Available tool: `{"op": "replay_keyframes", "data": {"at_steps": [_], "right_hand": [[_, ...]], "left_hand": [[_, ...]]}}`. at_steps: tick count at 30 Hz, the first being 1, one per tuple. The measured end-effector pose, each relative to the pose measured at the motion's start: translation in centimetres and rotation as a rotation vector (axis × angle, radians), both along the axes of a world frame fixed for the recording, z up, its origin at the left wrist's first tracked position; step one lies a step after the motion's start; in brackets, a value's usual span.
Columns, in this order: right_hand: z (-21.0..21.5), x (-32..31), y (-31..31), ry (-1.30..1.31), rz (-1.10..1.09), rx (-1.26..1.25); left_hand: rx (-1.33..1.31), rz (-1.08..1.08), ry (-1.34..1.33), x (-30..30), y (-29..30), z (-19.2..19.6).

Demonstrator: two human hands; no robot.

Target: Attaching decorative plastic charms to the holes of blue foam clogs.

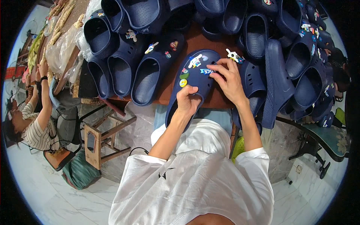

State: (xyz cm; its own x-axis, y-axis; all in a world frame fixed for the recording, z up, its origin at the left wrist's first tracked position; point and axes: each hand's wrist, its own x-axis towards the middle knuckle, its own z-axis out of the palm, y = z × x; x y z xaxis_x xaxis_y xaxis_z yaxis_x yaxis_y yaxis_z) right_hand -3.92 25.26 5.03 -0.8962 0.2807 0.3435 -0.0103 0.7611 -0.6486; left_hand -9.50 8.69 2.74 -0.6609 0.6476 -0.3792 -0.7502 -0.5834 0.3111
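A navy blue foam clog (198, 85) lies tilted at the table's front edge, its toe pointing away from me. My left hand (187, 100) grips it at the opening, thumb on the upper and the other fingers hidden inside. With bent fingers, my right hand (227, 79) pinches a blue lettered shoe charm (206, 71) against the clog's upper. A white cartoon charm (195, 61), a round yellow charm (183, 83) and a small green one (184, 76) sit on the same upper. Just beyond my right hand, another white cartoon charm (235, 56) lies near a neighbouring clog.
Many navy clogs, such as one (147, 80) on the left and one stood on its side (276, 86), crowd the brown table (195, 37). At far left, another person (37, 120) works beside a wooden stool (97, 144). A dark green-topped table (330, 138) stands right.
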Motion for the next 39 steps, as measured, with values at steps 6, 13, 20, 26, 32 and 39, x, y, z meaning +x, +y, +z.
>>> {"op": "replay_keyframes", "data": {"at_steps": [6,13,20,26,32,39], "right_hand": [[-1.2,-1.2,-0.5,0.132,-0.031,0.134],[-2.4,-1.8,-0.7,0.187,-0.185,0.206],[-3.8,-0.7,1.7,0.025,-0.412,-0.021],[-3.2,0.4,1.6,0.012,-0.390,0.135],[2.4,0.3,-1.5,0.024,-0.184,0.035],[4.6,-0.8,-4.6,-0.107,0.152,-0.042]], "left_hand": [[0.047,-0.026,0.023,-0.2,-0.1,-0.1],[-0.030,-0.054,-0.010,0.7,-0.4,-2.0],[-0.034,-0.094,0.040,0.0,-1.0,-1.6],[-0.021,0.002,0.047,1.1,-1.6,-0.1],[0.054,0.072,-0.153,1.8,-3.1,0.0],[-0.018,0.085,-0.122,2.4,-3.1,-0.1]]}}
